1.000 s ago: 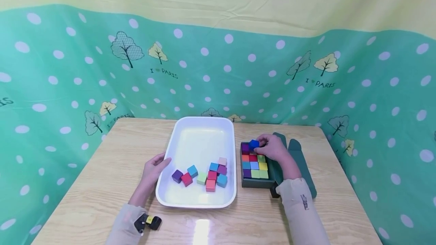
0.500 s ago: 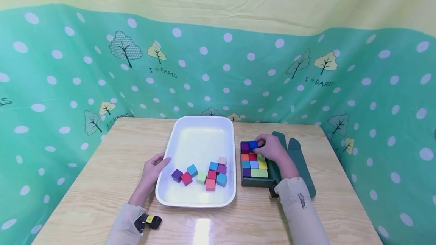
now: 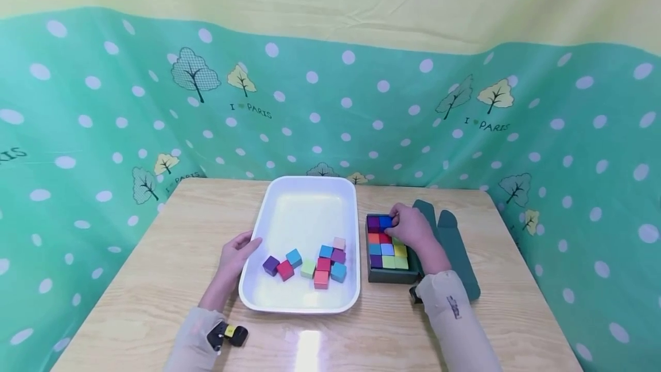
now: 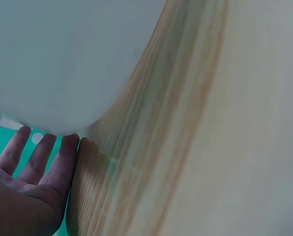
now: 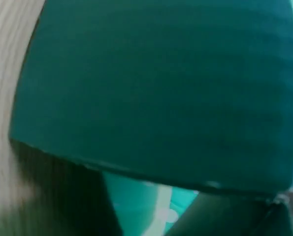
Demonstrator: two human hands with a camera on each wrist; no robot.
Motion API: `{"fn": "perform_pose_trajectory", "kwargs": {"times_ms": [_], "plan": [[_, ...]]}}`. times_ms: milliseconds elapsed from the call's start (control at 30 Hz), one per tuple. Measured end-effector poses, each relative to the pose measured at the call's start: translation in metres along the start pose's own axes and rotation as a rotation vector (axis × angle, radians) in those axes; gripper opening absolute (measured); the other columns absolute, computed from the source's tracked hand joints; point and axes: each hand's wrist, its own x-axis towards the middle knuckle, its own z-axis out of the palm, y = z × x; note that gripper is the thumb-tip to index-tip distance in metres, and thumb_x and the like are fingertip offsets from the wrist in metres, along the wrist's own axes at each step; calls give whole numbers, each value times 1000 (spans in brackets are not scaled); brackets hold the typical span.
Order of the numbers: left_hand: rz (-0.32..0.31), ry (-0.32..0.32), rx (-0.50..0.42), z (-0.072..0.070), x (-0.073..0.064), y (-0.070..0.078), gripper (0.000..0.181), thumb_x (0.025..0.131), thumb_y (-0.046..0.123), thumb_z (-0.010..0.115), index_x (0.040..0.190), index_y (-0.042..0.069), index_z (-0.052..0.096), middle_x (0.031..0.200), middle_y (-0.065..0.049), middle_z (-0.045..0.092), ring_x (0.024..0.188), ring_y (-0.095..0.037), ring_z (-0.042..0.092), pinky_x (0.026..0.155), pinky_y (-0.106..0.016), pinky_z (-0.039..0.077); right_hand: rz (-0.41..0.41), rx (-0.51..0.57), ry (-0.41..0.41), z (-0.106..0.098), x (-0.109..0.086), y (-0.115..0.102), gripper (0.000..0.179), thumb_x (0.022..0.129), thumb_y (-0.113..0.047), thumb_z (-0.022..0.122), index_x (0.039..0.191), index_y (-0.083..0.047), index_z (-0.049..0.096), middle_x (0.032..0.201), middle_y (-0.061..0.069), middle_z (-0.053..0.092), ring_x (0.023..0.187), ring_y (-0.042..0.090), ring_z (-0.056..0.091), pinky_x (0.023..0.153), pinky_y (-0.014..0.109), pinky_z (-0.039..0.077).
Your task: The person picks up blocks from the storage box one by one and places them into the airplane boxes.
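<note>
At the left rim of the white tray point(image 3: 304, 205), my left hand point(image 3: 233, 255) grips with the thumb over the edge and the fingers against the outer side. The left wrist view shows those fingers point(image 4: 38, 160) at the tray wall. My right hand point(image 3: 415, 229) reaches over the dark green box point(image 3: 395, 276). Its thumb and fingertips pinch a blue cube point(image 3: 385, 221) in the far row, beside a purple cube point(image 3: 373, 224). Rows of coloured cubes fill the nearer part of the box. The hand covers the box's far right corner.
Several loose cubes, among them a red cube point(image 3: 285, 270) and a pale green cube point(image 3: 307, 268), lie in the tray's near half. The box's open lid point(image 3: 459, 251) lies to the right, partly under the right forearm. A patterned curtain point(image 3: 330, 102) hangs behind the wooden table point(image 3: 155, 280).
The blue cube, tilted and raised a second ago, has gone down level into the box beside the purple cube. My right fingers stay on it. My left hand keeps its place at the tray.
</note>
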Motion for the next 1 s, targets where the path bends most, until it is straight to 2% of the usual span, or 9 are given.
{"fn": "perform_pose_trajectory", "kwargs": {"times_ms": [133,233,400,533,700,800,1000], "plan": [[-15,-7,15,-1,-1,-1,56,90,32,71,134,2,53,131,-23,56,103,-20,63,83,-23,55,-63,-67,10,-9,-8,-21,38,81,-19,80,110,-4,61,79,3,60,68,20,56,59,34,51],[-21,-7,25,-2,-2,-1,56,90,32,71,134,2,53,131,-23,56,104,-22,62,83,-24,55,-135,-118,-19,-16,-15,-56,34,83,-22,78,111,-5,65,77,0,61,65,17,55,57,31,50],[-8,-6,44,-5,-1,3,58,91,33,70,136,1,51,132,-24,54,109,-26,60,84,-22,54,-224,-215,-169,-12,-14,-122,27,86,-22,75,109,-9,70,88,-1,65,73,15,57,63,30,52],[-10,-9,33,-6,2,5,60,90,35,70,136,2,51,132,-23,55,107,-23,61,84,-22,54,-200,-250,-277,6,-3,-155,21,84,-14,74,105,-10,71,93,-1,66,77,16,58,67,29,53],[-8,-23,30,-4,3,6,61,89,35,71,136,1,51,130,-24,56,106,-25,61,84,-24,55,-75,-289,-348,30,6,-168,11,85,-7,71,95,-10,66,84,2,61,72,21,57,61,30,51],[-7,-30,43,-2,2,5,61,90,35,71,136,1,52,131,-24,55,109,-27,60,84,-23,55,-6,-362,-389,41,7,-170,10,88,-7,67,96,-9,63,84,5,59,71,22,57,57,29,50],[-11,-14,39,-2,-1,4,60,89,34,72,135,1,52,129,-25,56,106,-26,62,82,-23,55,13,-568,-443,61,12,-172,11,89,-10,66,99,-11,64,86,5,59,73,20,56,57,30,50]]}}
